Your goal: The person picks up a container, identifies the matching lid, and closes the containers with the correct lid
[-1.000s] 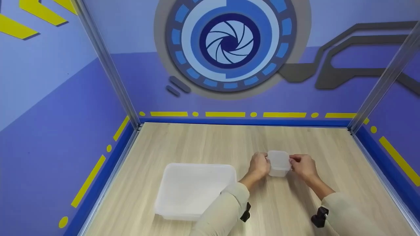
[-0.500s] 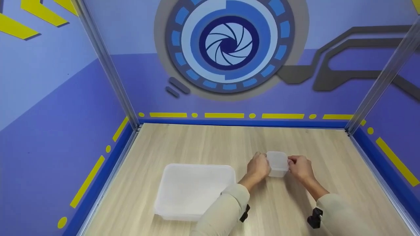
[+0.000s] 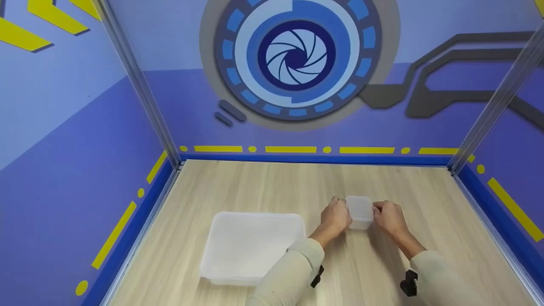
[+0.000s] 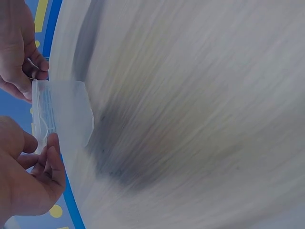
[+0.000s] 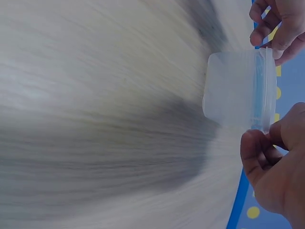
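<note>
A small translucent plastic food container (image 3: 360, 212) with a lid is held between my two hands, right of the table's middle. My left hand (image 3: 335, 216) grips its left side. On the opposite side, the thumb and fingertips of my right hand (image 3: 390, 217) pinch the edge near the lid. In the left wrist view the lid (image 4: 37, 112) sits on the container, with fingers at both ends of the rim. The right wrist view gives the same lid (image 5: 270, 90) edge-on. Shadow lies under the container; whether its base touches the table I cannot tell.
A larger translucent plastic container (image 3: 250, 246) stands on the wooden table (image 3: 263, 182) to the left, partly behind my left sleeve (image 3: 289, 272). Printed blue-purple panels (image 3: 178, 106) and metal posts (image 3: 144, 89) enclose the back and sides.
The head view has shifted very slightly. Both hands keep hold of the small container in nearly the same place.
</note>
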The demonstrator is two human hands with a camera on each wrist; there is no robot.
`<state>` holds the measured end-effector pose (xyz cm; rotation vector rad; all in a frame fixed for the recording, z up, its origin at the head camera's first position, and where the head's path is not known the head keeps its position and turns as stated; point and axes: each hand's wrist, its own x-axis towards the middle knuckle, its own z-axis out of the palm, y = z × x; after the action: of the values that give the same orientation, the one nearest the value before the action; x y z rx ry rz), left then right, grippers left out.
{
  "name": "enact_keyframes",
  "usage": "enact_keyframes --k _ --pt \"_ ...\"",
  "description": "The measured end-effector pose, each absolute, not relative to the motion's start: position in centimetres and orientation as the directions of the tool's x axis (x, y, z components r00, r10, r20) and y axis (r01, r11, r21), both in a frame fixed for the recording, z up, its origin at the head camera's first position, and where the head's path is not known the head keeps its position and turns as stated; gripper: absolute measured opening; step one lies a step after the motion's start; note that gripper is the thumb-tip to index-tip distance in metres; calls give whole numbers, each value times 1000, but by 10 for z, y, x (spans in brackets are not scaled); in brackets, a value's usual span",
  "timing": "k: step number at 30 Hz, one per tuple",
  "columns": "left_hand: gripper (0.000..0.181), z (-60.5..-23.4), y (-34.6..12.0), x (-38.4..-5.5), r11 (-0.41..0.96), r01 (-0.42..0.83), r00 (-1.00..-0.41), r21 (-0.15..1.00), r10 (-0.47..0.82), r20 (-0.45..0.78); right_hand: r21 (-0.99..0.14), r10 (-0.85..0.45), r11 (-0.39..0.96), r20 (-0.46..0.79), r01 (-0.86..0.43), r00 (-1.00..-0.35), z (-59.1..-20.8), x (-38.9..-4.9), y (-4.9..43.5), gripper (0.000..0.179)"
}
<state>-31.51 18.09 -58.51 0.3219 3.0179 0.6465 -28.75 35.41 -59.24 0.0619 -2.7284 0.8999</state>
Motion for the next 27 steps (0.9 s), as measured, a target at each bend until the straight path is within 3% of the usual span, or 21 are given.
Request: enact_keyframes --k 16,27 --pt "25 -590 181 -313 895 224 -972 387 231 29 -441 -6 883 338 -164 -941 -592 -285 351 17" --pt "24 -588 174 -311 889 291 -955 353 293 49 -414 -32 892 347 -184 -937 -592 -284 352 19"
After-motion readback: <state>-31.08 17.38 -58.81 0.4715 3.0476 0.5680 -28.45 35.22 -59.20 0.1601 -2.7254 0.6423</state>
